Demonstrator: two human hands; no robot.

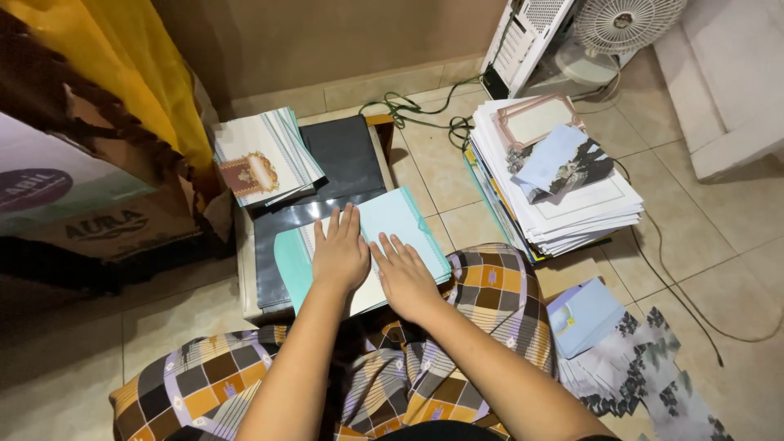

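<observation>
Nearest, a checked cloth in brown, orange and lilac over the lap, forearms reaching out above it. Left hand flat, palm down, fingers together and pointing away, pressing on a pale card and gripping nothing. Right hand just beside it, also flat and open, fingers slightly spread, resting on the same card where it meets a mint-green sheet. Card and sheet directly under both palms, showing past the fingertips and out to either side, lying on a dark plastic folder atop a low stand. Off to the right on the tiled floor, a light blue envelope over patterned grey papers. Beyond the fingertips, at the folder's far left corner, a small stack of printed cards. Farther right, a tall pile of white paper. Farthest back, a white fan, green cable, yellow curtain at left.
</observation>
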